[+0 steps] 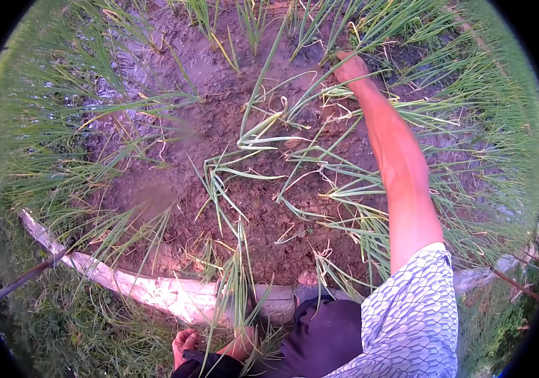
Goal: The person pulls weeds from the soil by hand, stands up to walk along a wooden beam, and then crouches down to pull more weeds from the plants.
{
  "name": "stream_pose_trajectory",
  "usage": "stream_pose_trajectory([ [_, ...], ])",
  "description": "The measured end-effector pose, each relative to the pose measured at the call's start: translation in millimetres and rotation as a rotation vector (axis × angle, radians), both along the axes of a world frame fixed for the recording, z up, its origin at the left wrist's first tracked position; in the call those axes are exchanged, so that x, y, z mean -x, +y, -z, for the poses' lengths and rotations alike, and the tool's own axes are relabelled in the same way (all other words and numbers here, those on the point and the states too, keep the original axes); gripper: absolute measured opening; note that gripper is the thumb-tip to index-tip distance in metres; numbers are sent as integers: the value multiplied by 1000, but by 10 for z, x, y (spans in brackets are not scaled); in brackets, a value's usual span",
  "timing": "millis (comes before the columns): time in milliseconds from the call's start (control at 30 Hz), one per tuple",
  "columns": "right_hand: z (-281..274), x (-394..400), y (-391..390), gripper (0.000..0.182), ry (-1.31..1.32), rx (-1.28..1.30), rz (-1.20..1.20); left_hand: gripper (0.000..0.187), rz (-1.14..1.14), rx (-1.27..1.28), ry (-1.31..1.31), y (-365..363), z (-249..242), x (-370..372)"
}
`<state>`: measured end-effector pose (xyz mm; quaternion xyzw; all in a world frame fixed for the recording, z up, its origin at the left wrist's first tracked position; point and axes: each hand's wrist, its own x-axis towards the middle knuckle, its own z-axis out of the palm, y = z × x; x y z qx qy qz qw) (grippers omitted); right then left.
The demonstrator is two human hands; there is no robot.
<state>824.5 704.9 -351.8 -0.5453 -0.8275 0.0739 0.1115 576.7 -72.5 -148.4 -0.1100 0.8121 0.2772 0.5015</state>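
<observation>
My right hand (351, 67) reaches to the far right of the muddy bed, its fingers closed at the base of green onion leaves (310, 94). The fingertips are partly hidden among the leaves. At the bottom left, my left hand (185, 343) is low beside dark cloth, its fingers curled; what they hold, if anything, does not show. Close to it, a bunch of green onions (236, 290) stands across bare skin and the bed's edge. Loose green onions (260, 135) lie on the mud in the middle.
Wet mud (175, 126) spreads between standing onion clumps on the left and right. A pale curved border (156, 293) runs along the near side, with toes (308, 277) at it. Grass (112, 334) grows in front. A thin stick (27, 277) slants at the left.
</observation>
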Motion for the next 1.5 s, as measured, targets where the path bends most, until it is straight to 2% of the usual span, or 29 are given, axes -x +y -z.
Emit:
stream_pose_trajectory([
  [33, -31, 11, -23, 22, -18, 23, -9, 21, -9, 1, 6, 28, -24, -7],
  [67, 223, -70, 166, 24, -107, -23, -108, 22, -16, 0, 8, 75, -32, -24],
  [167, 201, -57, 251, 24, -235, -53, -197, 22, 25, -24, -37, -25, 11, 3],
  [200, 132, -40, 250, 24, -234, 42, -90, 21, 20, -19, -29, -68, 28, -2],
  [300, 62, -23, 165, 23, -17, -9, -28, 21, 29, 8, 6, -32, 43, -16],
  [367, 89, -11, 107, 19, 51, 20, -150, 20, 50, 44, 52, 40, -14, -40],
  [400, 164, 56, 115, 17, 273, 215, -27, 20, 56, 39, 42, 49, -26, -33],
  [500, 201, 123, 146, 20, 304, 293, -6, 18, 58, 33, 22, 46, -37, -10],
  [567, 161, 24, 221, 33, -121, -4, -298, 17, 46, 41, 15, -8, -6, 2],
  [700, 61, -10, 171, 22, -40, -117, -297, 19, 42, 21, 30, -115, 54, -32],
  [733, 21, 65, 188, 20, -83, 58, -135, 21, 37, 39, 35, -116, 55, -54],
  [867, 151, 80, 146, 13, -115, -181, -353, 24, 13, 67, 42, -176, 43, -53],
  [967, 241, 118, 217, 16, -239, -134, -272, 21, 4, 80, 27, -151, 47, -51],
  [1033, 332, 117, 307, 25, -219, -38, -235, 19, 7, 81, 18, -80, 21, -41],
  [1100, 135, 169, 206, 29, -171, 61, -174, 20, 13, 77, 11, -11, -23, -43],
  [1133, 411, 63, 399, 33, -136, 33, -180, 20, -11, 70, 18, 0, -51, -45],
  [1167, 356, 76, 411, 36, -97, 111, -51, 20, -36, 62, 23, 13, -65, -55],
  [1333, 225, 21, 297, 39, 277, 76, 273, 20, -77, 61, 10, -199, 16, -92],
  [1433, 213, 52, 255, 38, 150, 17, 13, 19, -48, 52, -14, -242, 0, -83],
  [1500, 223, 100, 289, 36, 63, 46, 38, 19, -59, 72, -45, -256, -18, -69],
])
